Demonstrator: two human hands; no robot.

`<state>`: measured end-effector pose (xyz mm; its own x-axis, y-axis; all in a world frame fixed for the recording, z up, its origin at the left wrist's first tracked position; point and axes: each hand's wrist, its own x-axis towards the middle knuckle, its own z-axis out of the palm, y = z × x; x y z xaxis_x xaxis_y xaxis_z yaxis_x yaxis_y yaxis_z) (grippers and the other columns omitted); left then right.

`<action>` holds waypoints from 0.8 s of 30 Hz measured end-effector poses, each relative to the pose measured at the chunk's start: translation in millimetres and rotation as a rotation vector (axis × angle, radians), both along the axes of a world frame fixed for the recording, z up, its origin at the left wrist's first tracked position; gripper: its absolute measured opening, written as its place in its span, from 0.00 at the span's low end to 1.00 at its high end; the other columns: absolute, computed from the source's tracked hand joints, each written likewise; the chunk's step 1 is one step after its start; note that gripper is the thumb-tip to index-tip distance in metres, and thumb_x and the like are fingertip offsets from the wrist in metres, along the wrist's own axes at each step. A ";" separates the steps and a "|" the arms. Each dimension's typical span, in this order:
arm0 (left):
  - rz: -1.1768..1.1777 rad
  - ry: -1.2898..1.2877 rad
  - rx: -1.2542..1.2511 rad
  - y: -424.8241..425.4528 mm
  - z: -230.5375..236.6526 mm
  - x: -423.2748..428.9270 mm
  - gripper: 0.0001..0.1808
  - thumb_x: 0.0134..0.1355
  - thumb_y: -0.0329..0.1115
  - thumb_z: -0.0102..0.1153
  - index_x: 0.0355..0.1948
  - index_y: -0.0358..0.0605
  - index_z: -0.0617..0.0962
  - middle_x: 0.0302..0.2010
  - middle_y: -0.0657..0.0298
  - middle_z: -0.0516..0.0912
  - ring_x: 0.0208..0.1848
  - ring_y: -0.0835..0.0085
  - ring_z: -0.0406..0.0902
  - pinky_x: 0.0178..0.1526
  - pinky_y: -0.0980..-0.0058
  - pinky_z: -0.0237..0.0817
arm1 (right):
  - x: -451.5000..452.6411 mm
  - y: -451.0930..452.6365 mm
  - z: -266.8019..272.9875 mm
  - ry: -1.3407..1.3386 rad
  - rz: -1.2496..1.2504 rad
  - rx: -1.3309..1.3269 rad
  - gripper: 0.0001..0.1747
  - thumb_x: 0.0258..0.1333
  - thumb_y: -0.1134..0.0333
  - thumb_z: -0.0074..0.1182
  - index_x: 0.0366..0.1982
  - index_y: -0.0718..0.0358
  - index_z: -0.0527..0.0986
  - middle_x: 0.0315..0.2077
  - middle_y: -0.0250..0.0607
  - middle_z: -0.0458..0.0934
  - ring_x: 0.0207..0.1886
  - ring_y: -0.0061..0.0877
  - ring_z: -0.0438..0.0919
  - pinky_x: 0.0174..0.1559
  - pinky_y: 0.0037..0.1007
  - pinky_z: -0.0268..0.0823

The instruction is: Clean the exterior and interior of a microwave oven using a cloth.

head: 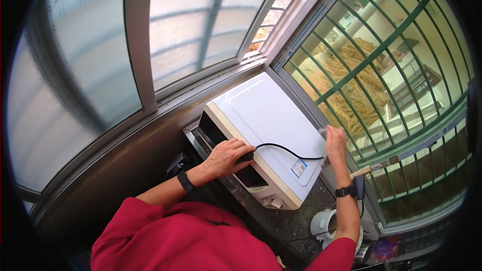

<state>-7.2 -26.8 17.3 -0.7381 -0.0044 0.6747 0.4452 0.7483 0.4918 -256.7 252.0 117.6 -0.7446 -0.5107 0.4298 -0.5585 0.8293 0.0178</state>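
Note:
A white microwave oven (275,113) with a cream front stands on a dark speckled counter in the corner by the windows. My left hand (228,158) is closed around a black plug or similar black object (246,156) at the oven's top front edge. From it a black cord (286,146) runs across the oven's top towards my right hand (335,145). That hand is blurred at the oven's right edge, with a greyish cloth (324,162) in its fingers. A label (299,168) is stuck on the oven's top near the cord.
A white kettle-like appliance (322,224) stands on the counter (290,216) below my right forearm, beside a dark round base (309,247). A metal window frame (211,82) and a barred window (361,82) border the oven. A wooden-handled tool (372,167) lies by the right window.

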 end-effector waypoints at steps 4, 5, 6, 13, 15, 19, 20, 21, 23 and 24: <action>-0.017 -0.003 -0.016 5.5 1.0 2.7 0.22 0.53 0.39 0.68 0.48 0.46 0.78 0.35 0.61 0.79 0.37 0.63 0.76 0.41 0.69 0.69 | 58.2 -142.0 -15.5 0.083 0.594 -0.063 0.11 0.57 0.69 0.51 0.41 0.60 0.78 0.35 0.46 0.72 0.40 0.41 0.71 0.41 0.39 0.67; -0.031 0.005 -0.014 8.1 -4.5 1.7 0.22 0.52 0.40 0.68 0.48 0.46 0.78 0.35 0.61 0.79 0.38 0.63 0.76 0.41 0.69 0.69 | 71.8 -170.7 -26.1 0.025 0.697 -0.036 0.13 0.58 0.69 0.49 0.44 0.59 0.77 0.36 0.46 0.72 0.42 0.42 0.72 0.41 0.39 0.69; -0.025 -0.015 -0.023 9.2 -4.1 3.2 0.22 0.52 0.40 0.69 0.48 0.46 0.78 0.36 0.61 0.79 0.38 0.63 0.76 0.41 0.69 0.69 | 86.8 -196.4 -40.7 0.006 0.760 0.019 0.15 0.59 0.68 0.48 0.48 0.57 0.76 0.38 0.46 0.72 0.44 0.42 0.73 0.43 0.39 0.69; -0.013 -0.044 -0.033 4.1 -4.6 15.0 0.23 0.53 0.40 0.68 0.50 0.47 0.77 0.37 0.62 0.79 0.40 0.64 0.76 0.41 0.69 0.69 | 58.3 -226.6 -77.3 -0.056 0.573 0.069 0.22 0.58 0.65 0.51 0.55 0.50 0.74 0.45 0.42 0.70 0.50 0.38 0.69 0.51 0.42 0.62; -0.031 -0.072 -0.027 1.8 -4.8 16.5 0.23 0.54 0.40 0.68 0.50 0.47 0.77 0.37 0.62 0.79 0.40 0.64 0.77 0.42 0.70 0.69 | 22.8 -188.5 -79.3 0.040 0.411 0.075 0.22 0.57 0.65 0.53 0.55 0.50 0.74 0.44 0.41 0.70 0.48 0.38 0.69 0.48 0.43 0.64; -0.089 -0.040 0.002 3.9 -6.6 7.2 0.23 0.54 0.39 0.67 0.50 0.47 0.77 0.37 0.62 0.79 0.40 0.64 0.77 0.42 0.70 0.69 | -54.3 -81.0 -71.9 -0.095 0.132 -0.101 0.11 0.59 0.66 0.49 0.39 0.59 0.80 0.36 0.50 0.78 0.42 0.47 0.76 0.45 0.42 0.69; -0.067 -0.041 0.008 -1.0 -9.9 8.0 0.22 0.54 0.39 0.67 0.50 0.47 0.77 0.37 0.62 0.80 0.40 0.64 0.77 0.42 0.70 0.69 | -50.0 -84.7 -52.6 -0.359 0.049 -0.351 0.12 0.62 0.66 0.45 0.38 0.61 0.79 0.38 0.51 0.79 0.41 0.42 0.78 0.45 0.37 0.70; -0.080 -0.025 0.010 -0.1 -9.3 5.5 0.22 0.54 0.39 0.67 0.50 0.47 0.77 0.37 0.62 0.80 0.40 0.64 0.77 0.42 0.70 0.69 | -56.6 -69.4 -38.6 -0.539 0.046 -0.539 0.14 0.65 0.65 0.43 0.42 0.64 0.77 0.41 0.46 0.80 0.41 0.35 0.80 0.44 0.32 0.71; -0.035 -0.038 0.018 -6.2 -13.2 7.9 0.23 0.53 0.38 0.68 0.50 0.47 0.78 0.37 0.61 0.80 0.40 0.64 0.77 0.42 0.69 0.70 | -37.4 -76.0 -15.1 -0.992 0.260 -1.295 0.15 0.67 0.66 0.42 0.48 0.67 0.73 0.43 0.40 0.79 0.44 0.29 0.78 0.46 0.30 0.71; -0.038 -0.043 0.017 -7.3 -12.3 7.5 0.23 0.53 0.38 0.68 0.50 0.47 0.78 0.36 0.61 0.80 0.39 0.64 0.77 0.42 0.69 0.70 | -27.1 -70.9 -7.5 -1.019 0.318 -1.423 0.17 0.68 0.66 0.41 0.52 0.68 0.70 0.47 0.38 0.77 0.46 0.27 0.76 0.48 0.29 0.69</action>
